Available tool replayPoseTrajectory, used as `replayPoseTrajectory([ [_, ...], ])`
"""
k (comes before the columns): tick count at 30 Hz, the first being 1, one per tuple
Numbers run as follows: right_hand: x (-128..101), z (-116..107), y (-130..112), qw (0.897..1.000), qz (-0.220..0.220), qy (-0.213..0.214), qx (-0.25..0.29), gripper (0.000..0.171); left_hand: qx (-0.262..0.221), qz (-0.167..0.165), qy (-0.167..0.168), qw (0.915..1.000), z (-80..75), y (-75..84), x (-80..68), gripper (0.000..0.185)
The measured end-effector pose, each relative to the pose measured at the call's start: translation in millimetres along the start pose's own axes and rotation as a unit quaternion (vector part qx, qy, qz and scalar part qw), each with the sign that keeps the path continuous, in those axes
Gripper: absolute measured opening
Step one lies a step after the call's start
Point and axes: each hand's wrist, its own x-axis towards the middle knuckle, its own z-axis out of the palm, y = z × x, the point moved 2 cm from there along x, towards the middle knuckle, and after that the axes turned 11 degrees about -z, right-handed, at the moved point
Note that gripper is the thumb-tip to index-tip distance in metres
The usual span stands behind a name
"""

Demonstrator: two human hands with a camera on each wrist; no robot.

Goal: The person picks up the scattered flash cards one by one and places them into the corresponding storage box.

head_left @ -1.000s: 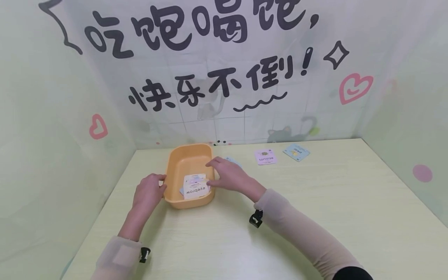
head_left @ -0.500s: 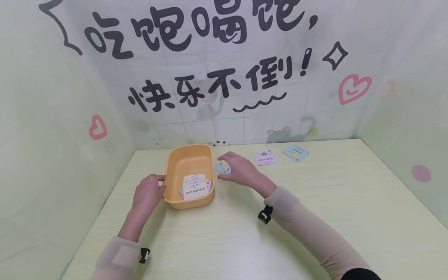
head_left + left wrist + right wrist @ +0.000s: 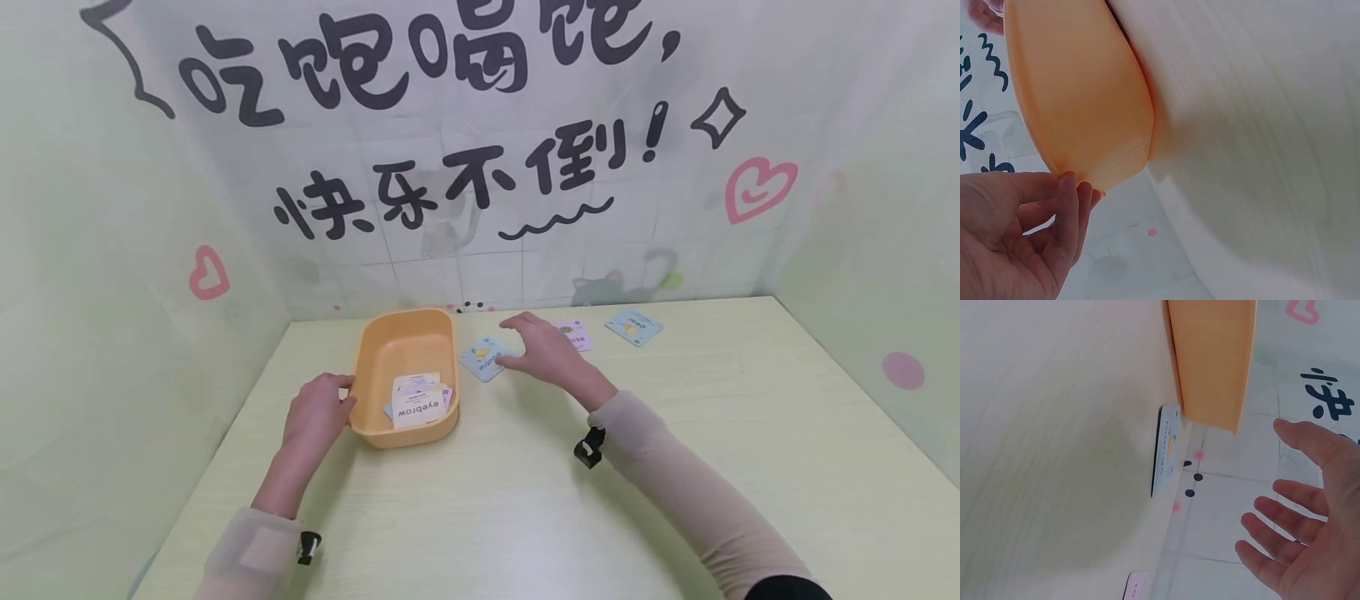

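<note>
My left hand [image 3: 318, 410] grips the left rim of an orange plastic bin [image 3: 363, 367], fingertips and thumb at its edge in the left wrist view. Inside the bin, at its near end, lies a small pile of word cards, a white "eyebrow" card [image 3: 418, 407] on top. Hovering just right of the bin, my right hand [image 3: 551, 350] has its fingers spread and holds nothing. Its thumb overlaps the edge of a blue "mango" card [image 3: 483, 358] in the head view. A pink "tortoise" card [image 3: 579, 335] is partly hidden behind that hand.
Farther right, a blue "pear" card [image 3: 633, 326] lies near the back edge of the pale wooden table [image 3: 465, 508]. A printed cloth backdrop [image 3: 480, 275] hangs behind the table, and similar cloth walls close in both sides.
My right hand has moved right from the bin's near right rim, past the mango card, and now partly covers the tortoise card. The mango card has come into view. My left hand stays put.
</note>
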Motion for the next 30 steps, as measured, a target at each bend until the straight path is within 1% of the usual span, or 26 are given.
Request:
replayPoseTrajectory([
  [8, -4.8, -13.3, 26.5, 0.999, 0.014, 0.026, -0.018, 0.064, 0.006, 0.003, 0.004, 1.0000, 0.0, -0.6, 1.2, 0.041],
  [17, -13.3, -34.4, 56.7, 0.998, 0.042, 0.042, -0.006, 0.066, 0.009, 0.003, 0.006, 0.9999, 0.4, -0.6, 2.3, 0.040],
  [23, -18.4, -50.6, 79.0, 0.997, 0.061, 0.045, 0.004, 0.068, 0.009, 0.003, 0.006, 0.9999, 0.5, -1.6, 3.2, 0.040],
  [30, -29.3, -67.4, 105.6, 0.993, 0.102, 0.053, 0.015, 0.069, 0.007, 0.008, 0.011, 0.9999, 0.2, -1.7, 2.5, 0.040],
])
